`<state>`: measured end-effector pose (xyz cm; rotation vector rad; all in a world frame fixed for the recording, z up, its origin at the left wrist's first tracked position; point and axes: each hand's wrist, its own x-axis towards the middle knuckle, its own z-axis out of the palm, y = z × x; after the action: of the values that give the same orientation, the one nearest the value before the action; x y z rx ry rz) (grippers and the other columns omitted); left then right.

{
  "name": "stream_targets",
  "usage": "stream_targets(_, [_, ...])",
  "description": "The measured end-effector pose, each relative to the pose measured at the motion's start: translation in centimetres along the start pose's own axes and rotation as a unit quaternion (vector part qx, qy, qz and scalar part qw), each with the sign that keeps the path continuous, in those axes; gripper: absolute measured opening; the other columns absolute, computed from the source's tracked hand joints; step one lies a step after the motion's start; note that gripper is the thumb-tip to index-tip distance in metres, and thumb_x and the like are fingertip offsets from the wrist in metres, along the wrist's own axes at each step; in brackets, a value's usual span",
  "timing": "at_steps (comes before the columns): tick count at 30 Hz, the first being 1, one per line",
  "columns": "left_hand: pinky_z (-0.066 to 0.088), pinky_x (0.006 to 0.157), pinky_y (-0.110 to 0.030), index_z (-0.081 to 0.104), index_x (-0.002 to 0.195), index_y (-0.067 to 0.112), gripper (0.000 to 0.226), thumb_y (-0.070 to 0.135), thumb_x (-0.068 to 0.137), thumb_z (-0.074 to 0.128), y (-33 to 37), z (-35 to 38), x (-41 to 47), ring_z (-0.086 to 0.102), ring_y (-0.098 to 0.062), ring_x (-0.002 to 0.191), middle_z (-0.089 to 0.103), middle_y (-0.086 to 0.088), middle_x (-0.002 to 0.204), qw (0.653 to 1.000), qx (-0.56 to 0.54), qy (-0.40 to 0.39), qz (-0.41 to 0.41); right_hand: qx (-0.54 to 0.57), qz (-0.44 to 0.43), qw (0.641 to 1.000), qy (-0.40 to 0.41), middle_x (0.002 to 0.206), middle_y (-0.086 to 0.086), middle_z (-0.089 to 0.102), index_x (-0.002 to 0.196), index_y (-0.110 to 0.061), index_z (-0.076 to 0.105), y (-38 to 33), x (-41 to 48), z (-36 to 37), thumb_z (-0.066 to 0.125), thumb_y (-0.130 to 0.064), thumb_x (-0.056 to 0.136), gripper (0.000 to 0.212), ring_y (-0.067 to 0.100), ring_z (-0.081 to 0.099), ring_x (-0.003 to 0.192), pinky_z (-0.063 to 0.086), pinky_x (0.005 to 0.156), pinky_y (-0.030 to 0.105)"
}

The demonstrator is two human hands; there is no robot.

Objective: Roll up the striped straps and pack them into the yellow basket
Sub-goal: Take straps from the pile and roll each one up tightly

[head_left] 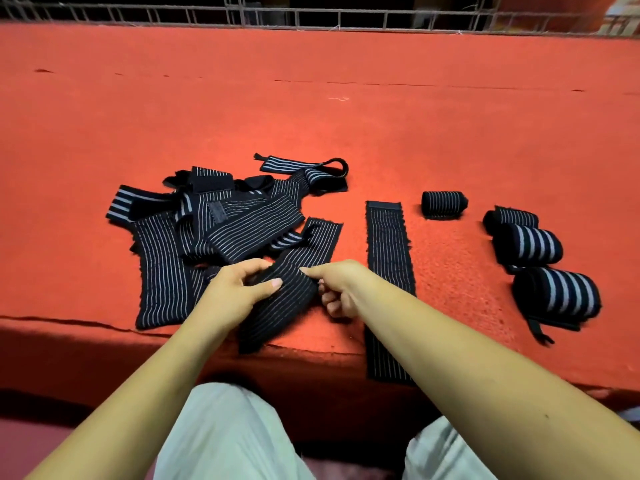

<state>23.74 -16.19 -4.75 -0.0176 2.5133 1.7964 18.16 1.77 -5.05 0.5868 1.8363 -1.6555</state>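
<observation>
Now, with your left grip [239, 289] and right grip [336, 289] both pinching the thin-striped strap [287, 299] at the near edge of the table [346, 116], its overhanging tail could drag the roll askew or snag the unrolled heap [221, 220] alongside; no yellow basket shows.

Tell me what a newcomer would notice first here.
The left hand and right hand grip one striped strap at the near edge of the red table. Behind it lies a tangled pile of loose straps; four finished rolls sit to the right.
</observation>
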Motion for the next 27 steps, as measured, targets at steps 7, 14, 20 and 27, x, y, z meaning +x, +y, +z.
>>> stream_targets(7, [0.051, 0.083, -0.030, 0.074, 0.091, 0.021, 0.011, 0.031, 0.091, 0.071, 0.5, 0.4, 0.3, 0.069, -0.010, 0.088, 0.074, 0.005, 0.090, 0.995, 0.061, -0.034, 0.067, 0.105, -0.201, 0.973, -0.048, 0.075, 0.005, 0.064, 0.085, -0.014, 0.061, -1.4, -2.4, -5.6, 0.077, -0.021, 0.084, 0.017, 0.009, 0.049, 0.052, 0.032, 0.047, 0.023])
stream_targets(14, [0.042, 0.078, -0.025, 0.062, 0.078, 0.029, 0.024, 0.049, 0.085, 0.071, -0.5, 1.0, 2.2, 0.056, -0.005, 0.079, 0.055, 0.005, 0.082, 0.970, 0.182, -0.064, 0.145, 0.196, -0.298, 0.932, -0.064, 0.095, 0.008, 0.075, 0.097, -0.011, 0.060, -2.2, -6.3, -9.2, 0.066, -0.012, 0.092, 0.008, 0.022, 0.071, 0.082, 0.059, 0.082, 0.042])
stream_targets(20, [0.043, 0.076, -0.041, 0.061, 0.075, 0.011, 0.042, 0.051, 0.089, 0.064, -2.8, 0.1, 3.2, 0.059, -0.024, 0.079, 0.055, -0.008, 0.080, 0.966, 0.253, -0.014, 0.050, 0.306, -0.329, 0.894, 0.008, 0.068, 0.000, 0.066, 0.083, -0.018, 0.054, -4.3, -9.0, -12.6, 0.060, -0.013, 0.097, 0.016, 0.009, 0.060, 0.047, 0.054, 0.047, 0.026])
stream_targets(27, [0.035, 0.095, -0.011, 0.064, 0.116, 0.017, 0.038, 0.040, 0.087, 0.072, 3.0, 3.8, 1.7, 0.052, -0.002, 0.108, 0.060, 0.007, 0.115, 0.963, 0.186, 0.026, 0.194, 0.232, -0.324, 0.917, -0.025, 0.086, 0.003, 0.068, 0.085, -0.018, 0.061, -4.2, -10.1, -13.2, 0.067, -0.017, 0.092, 0.009, 0.017, 0.068, 0.067, 0.059, 0.067, 0.039])
